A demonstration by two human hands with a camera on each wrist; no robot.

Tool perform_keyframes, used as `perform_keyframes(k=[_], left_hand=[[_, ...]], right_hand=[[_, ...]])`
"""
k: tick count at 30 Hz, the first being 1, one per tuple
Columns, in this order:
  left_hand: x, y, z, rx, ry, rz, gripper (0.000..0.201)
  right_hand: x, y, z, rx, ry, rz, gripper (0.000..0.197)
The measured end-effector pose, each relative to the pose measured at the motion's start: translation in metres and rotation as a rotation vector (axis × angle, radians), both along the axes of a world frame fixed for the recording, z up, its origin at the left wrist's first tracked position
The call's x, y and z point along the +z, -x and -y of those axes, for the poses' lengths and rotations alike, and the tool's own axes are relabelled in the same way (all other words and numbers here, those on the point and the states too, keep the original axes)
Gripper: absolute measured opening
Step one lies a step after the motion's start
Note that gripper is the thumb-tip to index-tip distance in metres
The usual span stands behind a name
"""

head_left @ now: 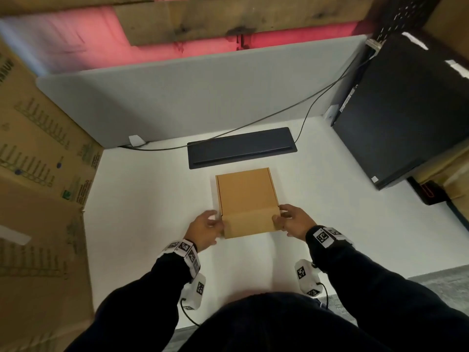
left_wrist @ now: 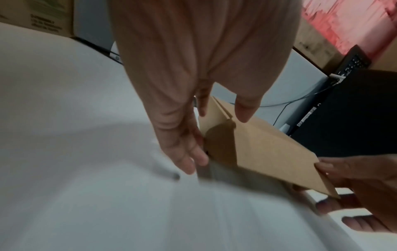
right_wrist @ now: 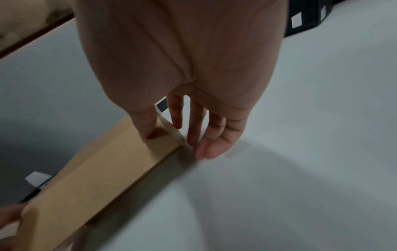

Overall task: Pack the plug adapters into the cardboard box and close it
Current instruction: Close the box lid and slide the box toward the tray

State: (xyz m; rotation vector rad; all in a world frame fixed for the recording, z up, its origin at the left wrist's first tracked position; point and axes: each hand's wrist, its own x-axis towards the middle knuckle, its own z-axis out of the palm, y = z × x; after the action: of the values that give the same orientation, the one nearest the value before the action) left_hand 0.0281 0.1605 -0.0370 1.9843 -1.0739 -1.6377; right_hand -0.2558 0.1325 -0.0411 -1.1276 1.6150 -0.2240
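A flat brown cardboard box lies on the white table with its lid folded down. Its front flap slopes toward me, a little off the table in the left wrist view. My left hand touches the box's near left corner with straight fingers, the thumb hovering over the lid. At the near right corner my right hand pinches the flap, thumb on top and fingers beside and under it. No plug adapters are visible.
A black oblong panel lies just behind the box, and a cable runs along the grey partition. A black computer case stands at the right. A large printed carton walls off the left.
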Motion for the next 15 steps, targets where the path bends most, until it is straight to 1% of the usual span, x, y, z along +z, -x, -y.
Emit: perform_keyframes(k=[3, 5, 10, 12, 13, 14, 15], left_hand=[[-0.002, 0.005, -0.009, 0.041, -0.051, -0.082, 0.031], [-0.001, 0.006, -0.010, 0.054, -0.064, -0.113, 0.024], [0.003, 0.004, 0.000, 0.062, -0.085, -0.115, 0.033], [0.002, 0.005, 0.003, 0.066, -0.060, -0.080, 0.028], [-0.001, 0.004, 0.006, 0.044, -0.026, -0.020, 0.027], [-0.002, 0.004, 0.008, -0.007, 0.029, 0.072, 0.030], [-0.003, 0.004, 0.009, -0.072, 0.091, 0.171, 0.038]], right_hand=[[0.006, -0.004, -0.006, -0.029, -0.031, 0.028, 0.034], [0.006, -0.002, -0.006, -0.037, -0.057, 0.035, 0.029], [0.006, 0.000, -0.002, -0.039, -0.031, 0.026, 0.025], [0.002, 0.001, 0.000, -0.015, -0.012, -0.009, 0.024], [-0.001, 0.001, 0.003, 0.006, 0.007, -0.060, 0.030], [-0.004, 0.002, 0.005, 0.023, 0.023, -0.124, 0.037], [-0.004, 0.001, 0.007, 0.031, 0.041, -0.179, 0.043]])
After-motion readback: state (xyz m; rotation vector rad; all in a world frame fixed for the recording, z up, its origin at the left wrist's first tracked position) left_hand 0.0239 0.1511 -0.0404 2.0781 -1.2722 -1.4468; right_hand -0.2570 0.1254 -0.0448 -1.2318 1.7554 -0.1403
